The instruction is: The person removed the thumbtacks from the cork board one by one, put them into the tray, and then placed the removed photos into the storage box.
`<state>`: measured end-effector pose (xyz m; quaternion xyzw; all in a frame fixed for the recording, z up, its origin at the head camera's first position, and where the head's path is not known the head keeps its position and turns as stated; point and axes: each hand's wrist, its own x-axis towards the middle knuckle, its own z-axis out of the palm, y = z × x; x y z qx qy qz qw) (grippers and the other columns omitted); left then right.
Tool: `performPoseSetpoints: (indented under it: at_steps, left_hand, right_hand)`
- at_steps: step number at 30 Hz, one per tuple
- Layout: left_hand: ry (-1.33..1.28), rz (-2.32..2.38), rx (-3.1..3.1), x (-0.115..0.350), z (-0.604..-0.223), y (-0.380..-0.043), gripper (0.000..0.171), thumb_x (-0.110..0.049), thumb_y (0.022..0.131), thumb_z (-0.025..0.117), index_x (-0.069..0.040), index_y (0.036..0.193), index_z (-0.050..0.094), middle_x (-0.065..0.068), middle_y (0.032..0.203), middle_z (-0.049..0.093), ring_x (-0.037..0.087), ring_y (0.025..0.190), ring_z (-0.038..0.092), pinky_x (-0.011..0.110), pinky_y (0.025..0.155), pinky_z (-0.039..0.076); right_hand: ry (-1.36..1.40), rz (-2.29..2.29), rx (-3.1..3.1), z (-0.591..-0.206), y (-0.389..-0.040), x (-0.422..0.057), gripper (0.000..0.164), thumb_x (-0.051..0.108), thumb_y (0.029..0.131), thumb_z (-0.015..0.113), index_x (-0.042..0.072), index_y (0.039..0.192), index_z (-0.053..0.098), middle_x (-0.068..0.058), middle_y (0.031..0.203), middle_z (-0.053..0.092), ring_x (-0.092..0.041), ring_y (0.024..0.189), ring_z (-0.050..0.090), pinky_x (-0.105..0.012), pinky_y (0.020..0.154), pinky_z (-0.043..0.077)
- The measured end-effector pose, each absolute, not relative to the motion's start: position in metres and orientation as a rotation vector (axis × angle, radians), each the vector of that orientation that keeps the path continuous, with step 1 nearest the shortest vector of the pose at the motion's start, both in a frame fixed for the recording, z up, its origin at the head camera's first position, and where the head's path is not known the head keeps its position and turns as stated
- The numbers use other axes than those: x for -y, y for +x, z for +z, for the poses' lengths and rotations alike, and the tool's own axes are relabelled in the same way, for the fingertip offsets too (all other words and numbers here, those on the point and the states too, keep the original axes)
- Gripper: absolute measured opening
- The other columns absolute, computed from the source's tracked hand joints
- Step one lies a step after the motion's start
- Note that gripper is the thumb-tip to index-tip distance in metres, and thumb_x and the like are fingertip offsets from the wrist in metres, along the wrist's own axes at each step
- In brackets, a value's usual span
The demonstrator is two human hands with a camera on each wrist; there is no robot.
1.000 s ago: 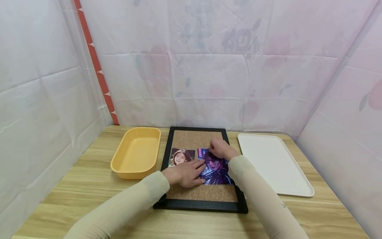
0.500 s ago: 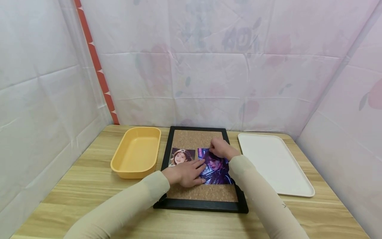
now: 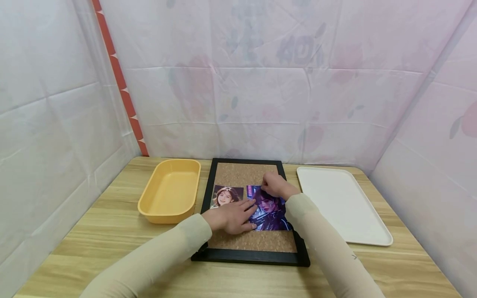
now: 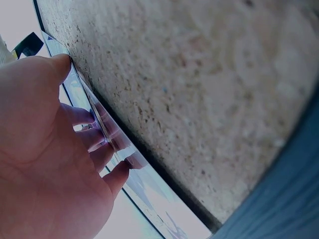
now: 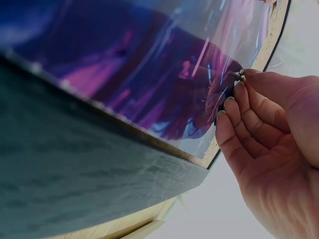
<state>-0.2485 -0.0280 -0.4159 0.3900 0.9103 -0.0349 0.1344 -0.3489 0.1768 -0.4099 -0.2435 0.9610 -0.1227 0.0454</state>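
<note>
A black-framed cork board (image 3: 257,243) lies on the table with two pictures side by side on it. My left hand (image 3: 229,216) rests with spread fingers across the gap, fingertips on the left edge of the purple-blue picture (image 3: 269,219). Its back partly covers the portrait photo (image 3: 227,193). At the top edge of the purple picture, my right hand (image 3: 275,184) has its fingers curled. In the right wrist view its thumb and forefinger pinch a small pin (image 5: 241,74) against the glossy picture; most of the pin is hidden by the fingertips.
A yellow tub (image 3: 169,190) stands left of the board. On the right lies a flat white tray (image 3: 344,207), with the right forearm passing over its near-left side. Patterned white sheeting (image 3: 261,103) hangs behind and at both sides of the wooden table (image 3: 97,240).
</note>
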Motion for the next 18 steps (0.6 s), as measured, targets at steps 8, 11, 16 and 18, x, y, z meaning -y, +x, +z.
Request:
performPoseSetpoints:
  at_steps: [8,11,16,18]
  left_hand:
    - [1.125,-0.089,-2.634,0.0277,-0.4151,-0.2485,0.07,-0.055,0.108,0.037,-0.015,0.164,0.025,0.004,0.171,0.017,0.023,0.157,0.018,0.038,0.125,0.023]
    - [1.123,-0.09,-2.632,0.0277,-0.4139,-0.248,0.07,-0.056,0.108,0.037,-0.016,0.164,0.025,0.004,0.171,0.017,0.023,0.157,0.018,0.038,0.125,0.023]
    - [1.119,-0.091,-2.63,0.0276,-0.4127,-0.2479,0.07,-0.055,0.108,0.037,-0.016,0.164,0.025,0.004,0.171,0.017,0.023,0.157,0.018,0.038,0.125,0.023]
    - [1.118,-0.087,-2.628,0.0276,-0.4121,-0.248,0.07,-0.055,0.108,0.037,-0.016,0.164,0.025,0.004,0.171,0.016,0.023,0.157,0.018,0.037,0.125,0.023]
  right_hand:
    - [-0.719,-0.386,-2.927,-0.4098,-0.3498,-0.1781,0.027,0.005,0.096,0.065,0.008,0.069,0.069,0.004,0.061,0.056,-0.012,0.058,0.048,-0.029,0.061,0.043]
    - [-0.711,-0.395,-2.921,-0.4096,-0.3504,-0.1784,0.024,0.006,0.096,0.065,0.007,0.073,0.071,0.004,0.064,0.059,-0.013,0.06,0.05,-0.029,0.062,0.044]
    - [-0.729,-0.408,-2.911,-0.4087,-0.3513,-0.1792,0.03,0.004,0.096,0.064,0.008,0.066,0.066,0.005,0.059,0.051,-0.012,0.056,0.046,-0.027,0.059,0.041]
    - [-0.734,-0.416,-2.906,-0.4078,-0.3511,-0.1796,0.034,0.003,0.095,0.063,0.009,0.062,0.061,0.006,0.056,0.047,-0.012,0.054,0.043,-0.026,0.057,0.039]
